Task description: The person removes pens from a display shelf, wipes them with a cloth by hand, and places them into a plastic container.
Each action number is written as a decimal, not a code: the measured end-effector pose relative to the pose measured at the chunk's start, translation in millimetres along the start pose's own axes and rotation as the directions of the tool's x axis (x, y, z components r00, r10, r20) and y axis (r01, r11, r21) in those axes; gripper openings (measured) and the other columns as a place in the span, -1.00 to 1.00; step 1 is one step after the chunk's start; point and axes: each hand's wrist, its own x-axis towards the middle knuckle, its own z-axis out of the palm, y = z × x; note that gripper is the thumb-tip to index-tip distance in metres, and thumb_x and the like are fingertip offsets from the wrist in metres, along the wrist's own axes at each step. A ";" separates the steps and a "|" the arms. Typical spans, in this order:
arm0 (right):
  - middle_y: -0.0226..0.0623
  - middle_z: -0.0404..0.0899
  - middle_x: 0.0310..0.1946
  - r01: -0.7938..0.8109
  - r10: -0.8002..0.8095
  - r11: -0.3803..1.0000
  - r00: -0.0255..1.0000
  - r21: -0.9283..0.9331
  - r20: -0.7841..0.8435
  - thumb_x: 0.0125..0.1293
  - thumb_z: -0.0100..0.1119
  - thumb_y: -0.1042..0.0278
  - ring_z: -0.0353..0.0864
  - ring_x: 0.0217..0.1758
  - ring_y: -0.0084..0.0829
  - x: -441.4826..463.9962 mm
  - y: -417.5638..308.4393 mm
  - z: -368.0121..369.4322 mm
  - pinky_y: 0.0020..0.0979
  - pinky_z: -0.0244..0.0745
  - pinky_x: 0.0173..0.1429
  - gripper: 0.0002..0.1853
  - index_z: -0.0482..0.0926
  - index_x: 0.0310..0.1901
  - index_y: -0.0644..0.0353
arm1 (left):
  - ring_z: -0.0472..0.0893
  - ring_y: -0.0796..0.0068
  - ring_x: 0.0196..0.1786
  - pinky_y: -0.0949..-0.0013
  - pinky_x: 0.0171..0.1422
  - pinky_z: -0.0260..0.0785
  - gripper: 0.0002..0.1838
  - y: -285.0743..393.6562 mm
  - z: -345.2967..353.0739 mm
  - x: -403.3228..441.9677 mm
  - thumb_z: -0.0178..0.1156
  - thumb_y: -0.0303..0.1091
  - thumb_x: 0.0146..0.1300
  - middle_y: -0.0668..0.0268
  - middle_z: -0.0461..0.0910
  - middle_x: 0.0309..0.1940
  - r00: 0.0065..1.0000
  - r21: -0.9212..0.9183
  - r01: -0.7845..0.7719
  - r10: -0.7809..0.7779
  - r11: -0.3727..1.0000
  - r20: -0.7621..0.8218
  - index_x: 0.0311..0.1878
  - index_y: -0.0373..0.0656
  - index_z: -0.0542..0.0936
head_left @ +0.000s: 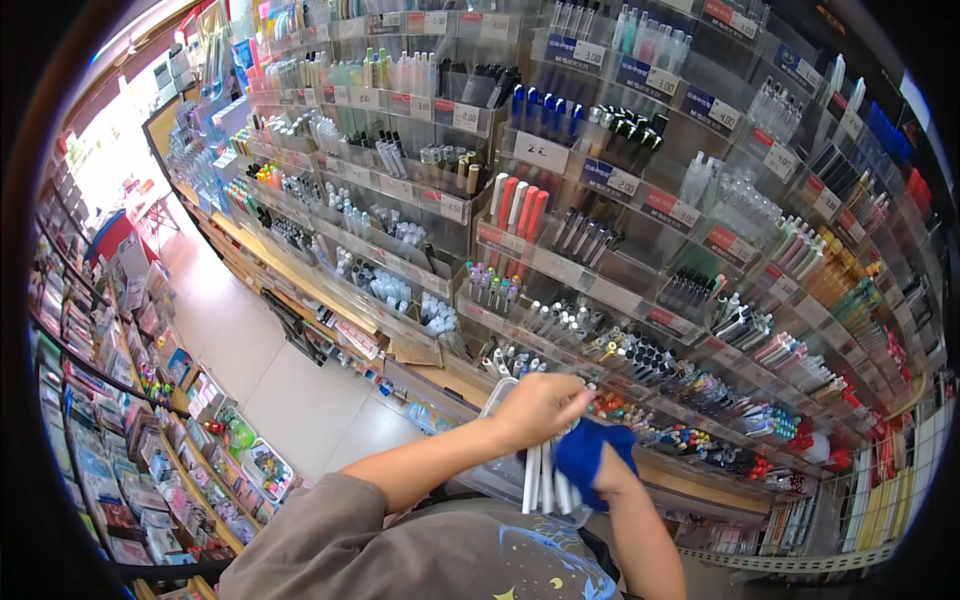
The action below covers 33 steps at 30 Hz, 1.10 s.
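My left hand (540,408) is closed, its fingertips pinched at the upper end of a bundle of white pens (545,482). What exactly sits between those fingertips is too small to make out. A blue cloth (590,450) lies right beside the pens, against my right hand (612,474). The cloth covers most of that hand, so its fingers are hidden. Beneath both hands, a clear plastic tray (497,397) shows partly, close to my body.
A tall rack of clear pen compartments (610,290) with price labels rises in front. Lower left stands a shelf of packaged goods (130,440), with a white basket (268,470) beside it. A wire rack (860,500) is at the right. Tiled floor (270,390) runs between the shelves.
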 end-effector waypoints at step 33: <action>-0.33 0.48 -0.10 -0.092 0.050 0.857 0.994 0.506 0.097 0.26 0.03 0.34 0.48 -0.10 -0.57 -6.3 5.2 25.1 -0.53 0.41 -0.05 -0.63 0.36 0.07 0.28 | 0.54 0.36 -0.08 0.36 0.10 0.31 -0.73 -1.3 2.2 -37.8 0.13 -0.37 0.15 0.12 0.58 -0.22 0.789 -0.709 0.610 -0.354 0.355 0.502 -0.13 -0.35 0.49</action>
